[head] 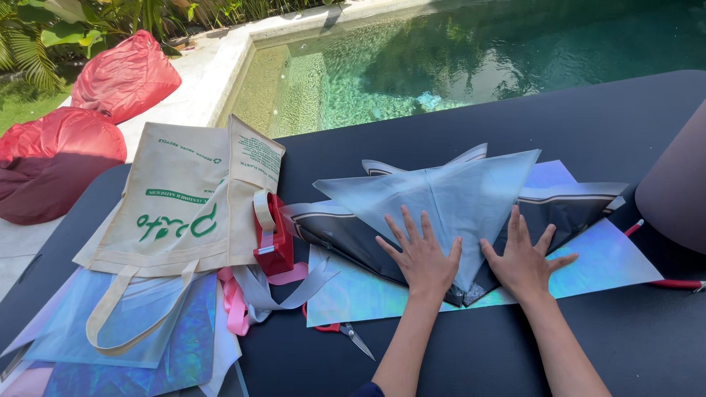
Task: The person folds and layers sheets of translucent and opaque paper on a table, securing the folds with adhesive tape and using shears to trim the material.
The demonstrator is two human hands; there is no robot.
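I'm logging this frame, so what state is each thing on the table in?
Left hand: flat, fingers spread, pressing the folded paper.
Right hand: flat on the same paper.
Folded paper: creased into a triangle.
Scissors: lying partly under the shiny sheet.
Cloth bag: lying flat.

A single head-worn camera looks steeply down and forward from the person's own place at the near edge of a black table (471, 353), close enough that both forearms enter the frame from 6 o'clock. It faces across the tabletop toward 12 o'clock, where a pool (471, 59) fills the top of the frame, with red beanbags (81, 125) at 10 o'clock. No second view exists, so nothing overlaps.
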